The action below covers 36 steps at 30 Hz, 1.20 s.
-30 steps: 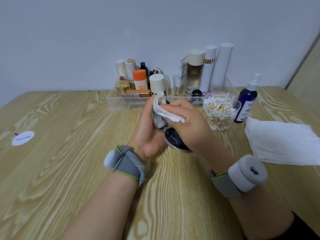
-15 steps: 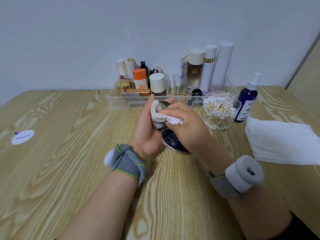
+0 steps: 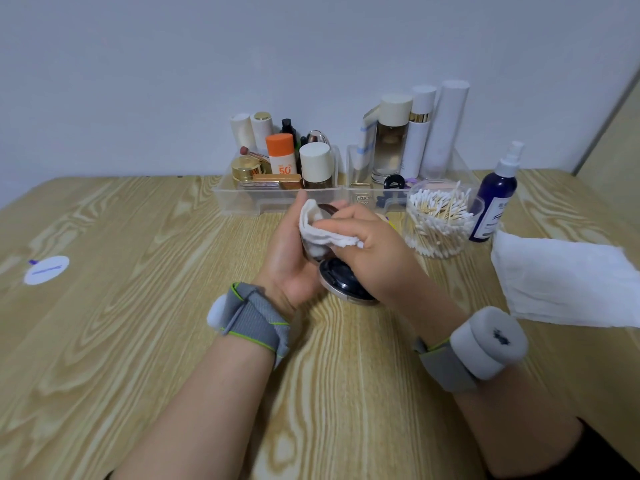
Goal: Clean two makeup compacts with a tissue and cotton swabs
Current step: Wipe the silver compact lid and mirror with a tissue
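**Open compact held off the tabletop, folded tissue pressed into it**

The compact [image 3: 341,284] is open and held above the tabletop [image 3: 138,341], between the two hands and just in front of the clear organiser [image 3: 277,199]. The left hand [image 3: 287,258] cradles it from the side, with palm and curled fingers round the raised half. The dark, metal-rimmed half hangs lower, toward the person. The right hand [image 3: 374,258] pinches a folded tissue [image 3: 318,226] and presses it against the inside of the raised half.

The compact looks like a light, hard shell, and its glossy finish is probably slippery. It is best gripped round the rim, as the left hand grips it now. The hinge is likely the weak spot, so the half being wiped should be the half that is backed by the palm. Any mirror or pressed cake inside would call for light pressure.

The tissue is soft and limp. Folded into a pad, it gains enough body to push into an edge.

The cotton swabs [image 3: 438,220] stand in a clear jar near the right hand. They are thin and light, and easiest taken by the stick. A spare tissue [image 3: 561,278] lies flat further right, beside a spray bottle [image 3: 495,199].

I cannot pick out the second compact.
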Each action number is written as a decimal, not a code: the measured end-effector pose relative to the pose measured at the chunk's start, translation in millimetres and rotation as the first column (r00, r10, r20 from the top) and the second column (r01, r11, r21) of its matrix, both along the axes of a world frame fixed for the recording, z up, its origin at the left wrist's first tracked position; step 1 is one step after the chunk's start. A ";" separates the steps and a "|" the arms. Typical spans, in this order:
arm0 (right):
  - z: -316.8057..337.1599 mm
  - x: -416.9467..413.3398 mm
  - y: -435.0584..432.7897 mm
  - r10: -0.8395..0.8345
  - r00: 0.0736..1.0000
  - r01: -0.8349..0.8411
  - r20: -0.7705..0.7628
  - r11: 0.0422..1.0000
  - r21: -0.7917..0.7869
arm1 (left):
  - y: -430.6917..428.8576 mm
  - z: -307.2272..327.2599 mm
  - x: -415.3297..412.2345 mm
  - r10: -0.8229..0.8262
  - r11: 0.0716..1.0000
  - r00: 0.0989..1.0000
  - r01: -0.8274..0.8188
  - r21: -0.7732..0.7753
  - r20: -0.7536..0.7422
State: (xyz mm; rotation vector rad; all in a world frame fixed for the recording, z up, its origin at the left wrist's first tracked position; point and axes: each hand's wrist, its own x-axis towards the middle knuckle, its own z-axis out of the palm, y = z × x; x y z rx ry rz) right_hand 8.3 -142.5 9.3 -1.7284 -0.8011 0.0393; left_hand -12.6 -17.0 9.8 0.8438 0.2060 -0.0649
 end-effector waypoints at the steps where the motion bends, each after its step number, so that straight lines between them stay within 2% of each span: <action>1: 1.2 -0.5 0.0 0.009 1.000 -0.009 -0.003 1.000 -0.017 | 1.0 0.3 1.0 0.007 1.000 1.000 -0.007 0.009 0.003; 8: 0.7 -0.8 -0.7 -0.015 0.999 0.015 -0.032 1.000 -0.011 | 0.4 -1.9 5.6 0.008 1.000 1.000 -0.008 -0.011 0.000; 13: -0.7 1.2 1.4 -0.034 0.999 0.035 -0.025 0.998 0.050 | -1.7 0.6 1.7 -0.042 0.999 0.999 0.042 -0.025 0.031; 18: -1.4 3.1 -0.1 -0.016 0.998 0.018 -0.058 1.000 0.025 | -0.7 1.4 -0.1 -0.072 0.997 0.997 0.071 -0.040 -0.020; 19: -1.2 3.3 -0.7 -0.014 0.998 0.015 -0.058 1.000 0.015 | -1.3 2.1 -1.2 -0.089 0.995 0.996 0.088 -0.041 -0.027; 22: -0.5 3.6 -2.9 0.030 0.999 -0.030 -0.012 0.999 -0.034 | -1.1 5.0 -5.6 -0.280 0.953 0.960 0.279 -0.118 0.009; 23: -0.6 3.8 -3.0 0.052 0.998 -0.051 0.018 0.997 -0.052 | 2.7 2.6 -3.2 -0.289 0.946 0.957 0.284 -0.157 -0.010; 26: -1.8 5.8 -2.7 0.065 0.996 -0.060 0.058 0.994 -0.089 | 7.8 -2.5 1.4 -0.233 0.971 0.972 0.231 -0.067 -0.028; 33: -2.9 6.8 -5.2 0.052 0.999 -0.052 -0.011 0.998 -0.038 | 9.3 -4.8 5.0 -0.193 0.978 0.980 0.187 -0.086 -0.055; 36: -0.8 4.9 -5.0 0.038 0.999 -0.038 -0.017 0.999 -0.033 | 8.9 -4.1 1.8 -0.236 0.968 0.972 0.234 -0.090 -0.015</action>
